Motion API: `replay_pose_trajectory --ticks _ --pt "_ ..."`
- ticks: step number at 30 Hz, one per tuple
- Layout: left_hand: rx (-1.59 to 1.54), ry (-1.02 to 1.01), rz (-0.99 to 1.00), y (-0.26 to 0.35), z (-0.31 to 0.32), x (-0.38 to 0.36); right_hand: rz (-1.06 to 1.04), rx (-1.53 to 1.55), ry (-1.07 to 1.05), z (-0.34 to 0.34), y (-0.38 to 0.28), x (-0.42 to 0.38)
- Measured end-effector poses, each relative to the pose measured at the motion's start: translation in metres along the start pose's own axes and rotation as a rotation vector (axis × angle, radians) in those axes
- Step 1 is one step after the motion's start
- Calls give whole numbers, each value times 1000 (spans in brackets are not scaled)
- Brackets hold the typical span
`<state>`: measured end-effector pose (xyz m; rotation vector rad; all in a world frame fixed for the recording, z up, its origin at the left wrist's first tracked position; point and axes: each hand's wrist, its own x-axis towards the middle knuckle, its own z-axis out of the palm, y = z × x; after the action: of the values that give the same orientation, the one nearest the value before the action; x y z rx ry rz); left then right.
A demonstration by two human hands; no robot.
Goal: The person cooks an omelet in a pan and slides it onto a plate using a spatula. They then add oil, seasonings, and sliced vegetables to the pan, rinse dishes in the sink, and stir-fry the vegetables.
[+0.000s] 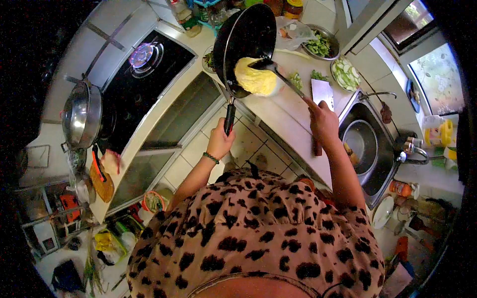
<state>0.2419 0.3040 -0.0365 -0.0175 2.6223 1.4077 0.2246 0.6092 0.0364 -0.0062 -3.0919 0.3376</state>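
Note:
My left hand (220, 141) is closed round the handle of a black wok (246, 30), which is tilted steeply over the counter. Yellow cooked egg (254, 78) lies at the wok's lower edge, partly over a pale dish that is mostly hidden beneath it. In my right hand (324, 124) is the long handle of a black spatula (266, 64), whose blade touches the egg. A cleaver (323, 94) rests on the counter close to my right hand, its handle partly behind my forearm.
A gas burner (143, 55) burns on the black stove (164, 62) at left, where a lidded steel pot (82, 114) also stands. Sliced green vegetables fill a plate (346, 74), beside a bowl of chopped greens (320, 43). The sink (370, 164) holds a metal basin (360, 144).

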Motion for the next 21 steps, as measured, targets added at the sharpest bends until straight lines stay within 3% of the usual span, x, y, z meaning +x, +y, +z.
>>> replay_pose_trajectory --ticks 6,10,15,21 --pt "51 37 86 -13 10 6 81 -7 -106 -8 11 -24" --pt "56 65 72 -19 16 12 67 39 -64 -12 21 -27" --pt "-10 67 66 -25 23 14 -12 183 72 -1 22 1" --pt "-70 161 152 -28 37 17 -120 35 54 9 23 29"
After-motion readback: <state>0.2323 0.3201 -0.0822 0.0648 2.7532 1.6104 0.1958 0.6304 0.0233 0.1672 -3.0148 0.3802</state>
